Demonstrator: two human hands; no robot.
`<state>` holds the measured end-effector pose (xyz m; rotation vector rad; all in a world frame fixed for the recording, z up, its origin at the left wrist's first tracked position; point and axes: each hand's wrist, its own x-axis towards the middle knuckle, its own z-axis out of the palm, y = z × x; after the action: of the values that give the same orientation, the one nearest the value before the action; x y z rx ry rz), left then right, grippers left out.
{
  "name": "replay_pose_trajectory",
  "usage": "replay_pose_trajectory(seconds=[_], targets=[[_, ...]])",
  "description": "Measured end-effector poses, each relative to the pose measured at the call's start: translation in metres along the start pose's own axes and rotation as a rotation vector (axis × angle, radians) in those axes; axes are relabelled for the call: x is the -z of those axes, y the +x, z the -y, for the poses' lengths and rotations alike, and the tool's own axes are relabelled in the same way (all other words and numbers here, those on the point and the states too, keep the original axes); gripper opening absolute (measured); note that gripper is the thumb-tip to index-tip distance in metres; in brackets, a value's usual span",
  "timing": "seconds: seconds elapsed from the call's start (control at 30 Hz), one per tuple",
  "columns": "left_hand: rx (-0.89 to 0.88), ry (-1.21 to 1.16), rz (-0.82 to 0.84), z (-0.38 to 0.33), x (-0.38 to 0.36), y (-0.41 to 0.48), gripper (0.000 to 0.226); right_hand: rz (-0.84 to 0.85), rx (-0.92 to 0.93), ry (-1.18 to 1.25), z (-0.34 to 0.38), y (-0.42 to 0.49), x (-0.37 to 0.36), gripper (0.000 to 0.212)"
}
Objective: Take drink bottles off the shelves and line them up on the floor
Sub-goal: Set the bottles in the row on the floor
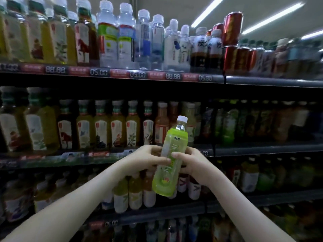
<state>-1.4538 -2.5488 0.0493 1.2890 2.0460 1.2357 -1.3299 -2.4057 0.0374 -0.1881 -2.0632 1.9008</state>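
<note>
Centre frame, a green drink bottle with a white cap leans slightly right, held clear of the shelves. The left hand curls its fingers round one side; the right hand wraps the other, thumb across the label. Tea bottles crowd behind; red cans stack upper right.
</note>
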Motion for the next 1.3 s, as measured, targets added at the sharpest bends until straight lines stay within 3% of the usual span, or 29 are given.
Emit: replay_pose_trajectory(seconds=[0.13, 0.23, 0.27, 0.37, 0.47, 0.63, 0.9, 1.0, 1.1, 1.2, 1.3], targets=[[-0.063, -0.042, 0.026, -0.007, -0.015, 0.047, 0.043, -0.130, 0.048, 0.007, -0.001, 0.009, 0.039, 0.023], [-0.059, -0.154, 0.024, -0.013, -0.031, 0.082, 0.030, -0.281, 0.083, 0.009, -0.008, 0.011, 0.067, 0.025], [-0.064, -0.150, -0.027, -0.014, -0.035, 0.095, 0.025, -0.322, 0.093, 0.002, -0.011, 0.012, 0.076, 0.027], [-0.043, 0.156, -0.280, -0.010, -0.046, 0.133, 0.028, -0.441, 0.114, -0.008, -0.018, 0.014, 0.106, 0.036], [0.003, 0.302, -0.451, -0.008, -0.059, 0.162, 0.052, -0.527, 0.141, -0.026, -0.021, 0.016, 0.139, 0.041], [0.069, 0.266, -0.586, -0.006, -0.078, 0.206, 0.075, -0.543, 0.152, -0.070, -0.024, 0.026, 0.191, 0.045], [0.219, 0.267, -0.701, -0.007, -0.111, 0.259, 0.063, -0.492, 0.143, -0.194, -0.035, 0.037, 0.248, 0.044], [0.244, 0.240, -0.761, -0.007, -0.119, 0.263, 0.076, -0.499, 0.130, -0.206, -0.038, 0.038, 0.262, 0.045], [0.120, 0.409, -0.867, -0.013, -0.141, 0.258, 0.097, -0.532, 0.120, -0.213, -0.046, 0.033, 0.273, 0.048], [-0.244, 0.539, -0.836, -0.031, -0.182, 0.255, 0.077, -0.612, 0.115, -0.202, -0.057, 0.024, 0.283, 0.048], [-0.536, 0.562, -0.579, -0.047, -0.231, 0.256, 0.053, -0.700, 0.092, -0.194, -0.065, 0.007, 0.302, 0.049]])
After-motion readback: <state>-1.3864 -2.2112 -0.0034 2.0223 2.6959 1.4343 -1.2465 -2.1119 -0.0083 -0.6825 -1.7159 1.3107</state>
